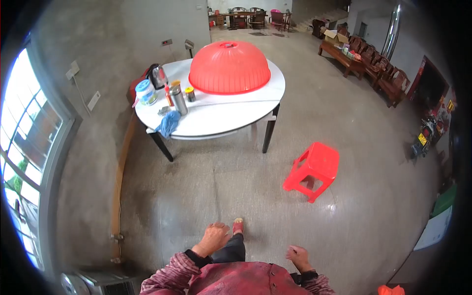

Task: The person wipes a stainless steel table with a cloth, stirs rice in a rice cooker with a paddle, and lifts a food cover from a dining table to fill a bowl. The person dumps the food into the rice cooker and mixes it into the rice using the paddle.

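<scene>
My left hand [215, 238] hangs in front of my body, back of the hand up, its fingers loosely curled with nothing visible in them. On the right, my right hand [298, 256] is curled into a loose fist; I see no object in it. Both hands are in the air over the floor, touching nothing. Ahead stands a round white table [221, 115] with a large red dome cover [229, 69] on it. A red plastic stool [317, 164] is the nearest thing beyond my right hand.
On the table's left side are a steel flask [178, 101], a kettle [157, 76], a blue-lidded jar [145, 92], small bottles and a blue cloth [168, 124]. Wooden chairs and a long bench [342, 60] line the right. A window [29, 162] is at the left.
</scene>
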`<state>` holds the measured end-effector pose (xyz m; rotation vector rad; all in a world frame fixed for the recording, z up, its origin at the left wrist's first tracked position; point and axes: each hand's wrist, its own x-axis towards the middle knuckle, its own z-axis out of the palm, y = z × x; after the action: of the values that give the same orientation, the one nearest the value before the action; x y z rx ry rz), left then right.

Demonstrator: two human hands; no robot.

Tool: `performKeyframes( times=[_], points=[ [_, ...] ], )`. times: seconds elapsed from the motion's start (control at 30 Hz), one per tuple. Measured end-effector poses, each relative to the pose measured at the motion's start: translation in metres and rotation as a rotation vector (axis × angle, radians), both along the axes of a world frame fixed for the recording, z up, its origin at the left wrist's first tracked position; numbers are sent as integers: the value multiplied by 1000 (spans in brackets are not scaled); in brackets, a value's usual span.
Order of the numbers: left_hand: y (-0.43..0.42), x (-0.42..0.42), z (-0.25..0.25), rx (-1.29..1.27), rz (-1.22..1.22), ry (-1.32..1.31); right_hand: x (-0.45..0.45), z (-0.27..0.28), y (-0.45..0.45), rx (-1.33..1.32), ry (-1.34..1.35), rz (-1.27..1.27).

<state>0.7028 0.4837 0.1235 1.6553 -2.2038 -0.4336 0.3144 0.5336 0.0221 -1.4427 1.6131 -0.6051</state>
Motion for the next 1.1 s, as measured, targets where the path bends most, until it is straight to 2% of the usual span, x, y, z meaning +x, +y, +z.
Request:
performKeyframes(
  times=[0.07, 0.13, 0.2, 0.23, 0.27, 0.3, 0.4, 0.57, 0.8, 0.93, 1.0, 1.07, 1.1],
  points=[
    [-52, 5, 17, -81, -2, 65, -19, -8, -28, -98, 265, 240],
    [-103, 11, 27, -172, -11, 128, -32, -14, -35, 5, 473, 252],
    [-141, 13, 22, -201, 28, 201, -42, -6, -35, -7, 490, 184],
    [-162, 13, 23, -196, 28, 208, -58, -22, -30, -1, 497, 184],
    [-185, 16, 28, -145, 4, 133, -82, -55, -16, 88, 596, 170],
    [-208, 17, 32, -98, -23, 57, -85, -59, -23, 174, 694, 153],
    [-262, 13, 41, -203, 12, 130, -84, -40, -53, 475, 593, -57],
    [-366, 8, 38, -272, 121, 155, -84, -32, -152, 509, 520, -100],
    [-537, -7, 38, -366, 284, 71, -130, -60, -338, 387, 475, -14],
    [-604, -10, 27, -265, 387, 26, -164, -66, -464, 291, 454, 67],
    [-630, -6, 21, -238, 421, -7, -163, -55, -538, -146, 691, 684],
    [-649, -2, 19, -205, 462, -57, -138, -18, -609, -125, 713, 672],
    [-659, 1, 19, -204, 473, -103, -126, -10, -640, -189, 641, 587]
  ],
)
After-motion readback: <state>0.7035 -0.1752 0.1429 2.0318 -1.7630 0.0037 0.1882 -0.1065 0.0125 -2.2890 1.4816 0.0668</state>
